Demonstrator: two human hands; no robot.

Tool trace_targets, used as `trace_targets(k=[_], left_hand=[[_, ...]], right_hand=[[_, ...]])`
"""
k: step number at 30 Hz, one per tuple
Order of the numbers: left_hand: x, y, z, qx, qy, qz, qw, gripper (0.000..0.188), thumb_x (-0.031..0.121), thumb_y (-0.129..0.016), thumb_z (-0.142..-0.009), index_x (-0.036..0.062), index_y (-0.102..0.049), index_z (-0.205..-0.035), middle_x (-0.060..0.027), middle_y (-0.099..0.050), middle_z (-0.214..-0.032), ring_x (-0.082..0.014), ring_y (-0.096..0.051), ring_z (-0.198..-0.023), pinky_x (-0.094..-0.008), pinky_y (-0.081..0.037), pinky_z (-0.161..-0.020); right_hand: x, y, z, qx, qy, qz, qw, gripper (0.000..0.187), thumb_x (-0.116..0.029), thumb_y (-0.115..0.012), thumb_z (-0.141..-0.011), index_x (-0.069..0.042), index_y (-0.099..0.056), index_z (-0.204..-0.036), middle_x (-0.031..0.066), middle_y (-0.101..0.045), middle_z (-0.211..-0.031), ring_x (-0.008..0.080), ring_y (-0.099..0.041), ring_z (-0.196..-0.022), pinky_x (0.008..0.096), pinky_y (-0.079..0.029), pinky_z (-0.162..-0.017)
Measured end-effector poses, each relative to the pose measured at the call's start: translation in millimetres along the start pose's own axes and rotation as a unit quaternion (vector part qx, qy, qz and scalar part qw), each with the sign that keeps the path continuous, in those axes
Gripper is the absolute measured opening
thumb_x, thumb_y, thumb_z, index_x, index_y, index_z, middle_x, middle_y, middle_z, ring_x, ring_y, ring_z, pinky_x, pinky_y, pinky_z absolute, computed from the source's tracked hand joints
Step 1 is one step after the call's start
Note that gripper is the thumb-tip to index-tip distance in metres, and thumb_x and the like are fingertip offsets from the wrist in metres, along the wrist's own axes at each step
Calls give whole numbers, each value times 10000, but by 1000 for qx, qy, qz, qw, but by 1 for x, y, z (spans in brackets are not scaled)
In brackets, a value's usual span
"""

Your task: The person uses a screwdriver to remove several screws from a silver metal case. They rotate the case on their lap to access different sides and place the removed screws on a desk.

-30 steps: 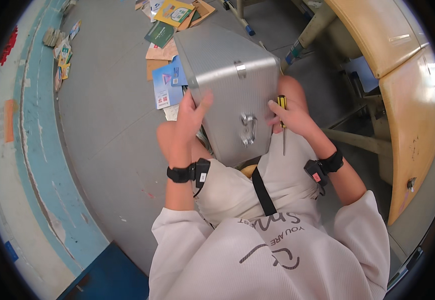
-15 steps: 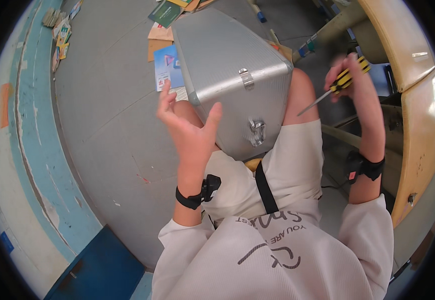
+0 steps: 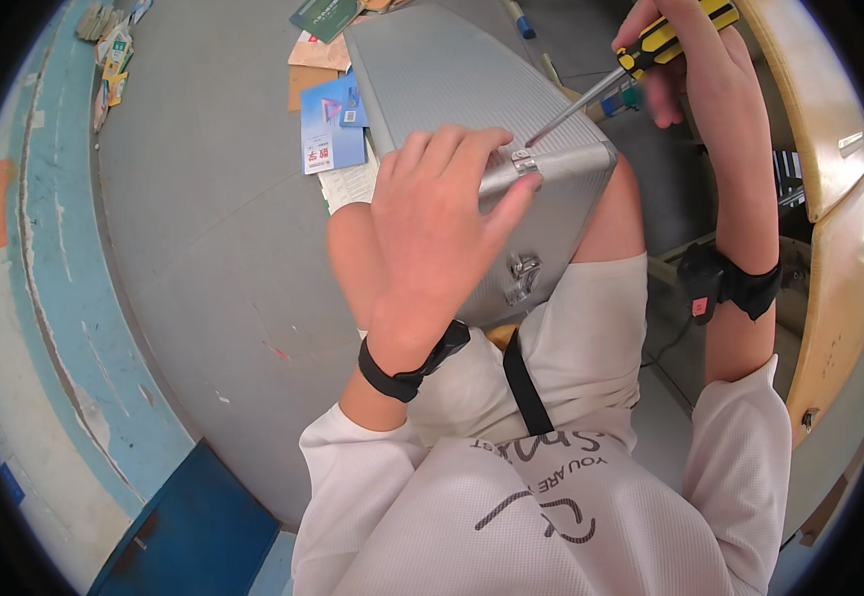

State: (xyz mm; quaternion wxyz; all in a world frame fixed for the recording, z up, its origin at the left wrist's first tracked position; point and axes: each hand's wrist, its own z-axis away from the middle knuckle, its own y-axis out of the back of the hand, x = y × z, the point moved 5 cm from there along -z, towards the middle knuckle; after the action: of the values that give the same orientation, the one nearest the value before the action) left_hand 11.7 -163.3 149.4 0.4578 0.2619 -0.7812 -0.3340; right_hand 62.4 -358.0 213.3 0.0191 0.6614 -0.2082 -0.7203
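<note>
A silver ribbed metal case (image 3: 452,60) lies between my knees. A shiny latch plate (image 3: 524,162) is fixed over its near upper edge, and a second metal latch (image 3: 522,278) sits on the side facing me. My left hand (image 3: 442,204) lies across the case edge, fingers stretched out, with thumb and fingertips beside the latch plate. In my right hand (image 3: 690,60) is a screwdriver with a yellow and black handle (image 3: 655,48). Its thin shaft slants down left, the tip at or just above the latch plate; whether it touches, I cannot tell.
Booklets, one of them blue (image 3: 332,134) and one green (image 3: 324,18), lie on the grey floor left of the case. Wooden desks (image 3: 839,288) stand close on my right. Along the left runs a blue wall (image 3: 84,298) with a dark blue panel (image 3: 188,526) at its base.
My right hand has brought the screwdriver left and forward to the upper latch plate. My left hand has come down from the air onto the case edge. The case has shifted slightly right.
</note>
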Motion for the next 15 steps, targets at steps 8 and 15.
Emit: trace_targets(k=[8, 15], left_hand=[[-3, -3, 0, 7, 7, 7, 1000, 288, 223, -802, -683, 125, -684, -926, 10, -623, -848, -200, -569, -832, -332, -413, -725], [-2, -3, 1, 9, 8, 12, 1000, 282, 218, -799, -688, 124, -682, -926, 9, -624, -852, -204, -569, -834, -336, -417, -732]], right_hand=[[6, -7, -4, -19, -27, 29, 999, 524, -414, -474, -1004, -20, -615, -688, 21, -513, -510, 95, -491, -394, 225, -385, -380], [7, -10, -4, -19, -23, 12, 999, 478, -385, -517, -988, -22, -618, -694, 18, -526, -528, 94, -482, -382, 223, -378, -374]])
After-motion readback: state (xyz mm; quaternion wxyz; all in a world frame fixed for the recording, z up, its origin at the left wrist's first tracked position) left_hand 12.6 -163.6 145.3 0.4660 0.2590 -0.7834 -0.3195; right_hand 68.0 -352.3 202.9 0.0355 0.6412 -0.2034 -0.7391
